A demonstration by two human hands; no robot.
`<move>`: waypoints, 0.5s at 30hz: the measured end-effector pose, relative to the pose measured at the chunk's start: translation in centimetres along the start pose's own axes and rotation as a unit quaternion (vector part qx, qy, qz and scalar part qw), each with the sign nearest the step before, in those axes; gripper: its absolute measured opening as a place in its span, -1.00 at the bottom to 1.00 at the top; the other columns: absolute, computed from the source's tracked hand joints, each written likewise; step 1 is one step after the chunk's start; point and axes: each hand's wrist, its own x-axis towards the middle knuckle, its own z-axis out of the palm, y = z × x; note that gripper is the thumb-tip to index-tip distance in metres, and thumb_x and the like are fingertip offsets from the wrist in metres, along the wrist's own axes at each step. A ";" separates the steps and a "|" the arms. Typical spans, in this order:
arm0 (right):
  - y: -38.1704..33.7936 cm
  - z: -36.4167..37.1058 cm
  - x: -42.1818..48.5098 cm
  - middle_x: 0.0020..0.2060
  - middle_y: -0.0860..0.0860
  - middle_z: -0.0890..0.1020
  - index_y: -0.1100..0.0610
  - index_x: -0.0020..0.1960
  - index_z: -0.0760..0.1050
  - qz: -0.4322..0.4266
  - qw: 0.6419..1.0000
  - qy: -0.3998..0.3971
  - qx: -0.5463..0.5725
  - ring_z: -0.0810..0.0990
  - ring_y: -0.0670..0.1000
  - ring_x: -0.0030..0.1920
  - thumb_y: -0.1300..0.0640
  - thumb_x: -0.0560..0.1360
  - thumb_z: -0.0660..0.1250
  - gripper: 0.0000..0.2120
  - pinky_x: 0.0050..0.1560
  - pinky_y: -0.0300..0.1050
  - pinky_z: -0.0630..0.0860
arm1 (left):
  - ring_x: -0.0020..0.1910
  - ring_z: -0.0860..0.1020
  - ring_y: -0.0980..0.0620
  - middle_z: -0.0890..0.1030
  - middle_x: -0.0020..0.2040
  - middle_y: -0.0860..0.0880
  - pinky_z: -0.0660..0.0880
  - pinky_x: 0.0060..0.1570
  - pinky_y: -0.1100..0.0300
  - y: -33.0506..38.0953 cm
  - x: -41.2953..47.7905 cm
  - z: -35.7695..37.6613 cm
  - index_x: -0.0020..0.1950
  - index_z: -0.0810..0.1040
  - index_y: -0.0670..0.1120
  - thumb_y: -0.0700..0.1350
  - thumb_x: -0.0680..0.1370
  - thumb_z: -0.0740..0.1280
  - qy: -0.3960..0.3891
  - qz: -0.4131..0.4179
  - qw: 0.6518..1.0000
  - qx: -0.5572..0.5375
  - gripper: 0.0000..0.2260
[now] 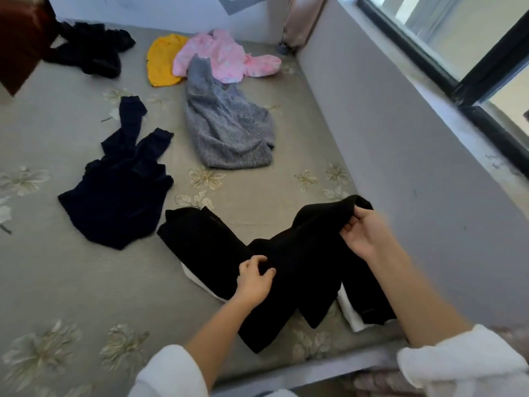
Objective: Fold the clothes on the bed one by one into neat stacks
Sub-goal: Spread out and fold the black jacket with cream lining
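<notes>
Near the front edge of the bed (86, 282), toward its right side: a black garment (303, 262), spread in a rough V, one long part lying flat toward the left, the other lifted toward the right. Held at two places. Left hand (253, 277) at the crook of the V, fingers (249, 262) and thumb curled, pinching a fold of the black cloth. Right hand (363, 233) higher and further right, fingers (349, 229) curled round the raised end — that end up off the bed. Under the black garment, a white cloth (350, 316), showing past the left edge and again at the near right corner. White sleeves (171, 373) pushed up on both forearms.

Further up the bed, well apart from both hands: a navy garment (120, 196), crumpled, two narrow parts pointing away. To its right and a little beyond, a grey fleecy garment (226, 130), rumpled, lying lengthwise. Behind that a pink garment (217, 58), its near edge overlapped by the far end of the grey one, with a yellow garment (161, 61) just beside it on the left, touching. In the far left corner, a black heap (91, 50), loose and unfolded. Bed surface grey-green, printed with pale flowers. Along the right side of the bed — a grey wall (386, 124) under a dark-framed window (446, 38); a beige curtain (300, 21) hanging in the far corner.
</notes>
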 end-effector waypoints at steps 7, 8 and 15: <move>-1.7 -0.7 -0.1 -0.49 0.00 0.56 0.22 -0.15 0.49 -0.019 0.999 -0.044 -0.013 0.57 -0.09 -0.47 0.22 0.59 0.15 -0.79 -0.41 -0.25 0.55 | 0.04 0.50 -0.11 0.52 0.07 -0.18 0.50 -0.10 -0.01 2.4 2.3 -2.4 0.19 0.47 -0.20 -0.25 0.47 0.36 0.008 -0.215 0.915 -0.340 -0.71; -1.9 -0.9 0.2 -0.43 0.01 0.59 0.23 -0.08 0.51 -0.036 0.998 -0.026 -0.042 0.60 -0.07 -0.41 0.24 0.58 0.17 -0.84 -0.35 -0.22 0.57 | -0.02 0.50 -0.07 0.54 0.01 -0.14 0.49 -0.13 0.03 2.6 2.2 -2.6 0.09 0.52 -0.17 -0.25 0.47 0.34 0.015 -0.193 0.921 -0.339 -0.80; 1.2 -1.3 1.9 0.07 -0.02 0.57 0.17 0.24 0.51 -0.142 0.856 0.048 -0.495 0.53 -0.07 0.04 0.10 0.48 0.39 -0.65 0.03 -0.22 0.38 | 0.16 0.51 0.09 0.51 0.20 0.07 0.47 0.14 0.18 1.8 -1.2 -4.0 0.07 0.61 0.02 -0.11 0.49 0.42 -0.017 0.082 0.986 -0.145 -0.83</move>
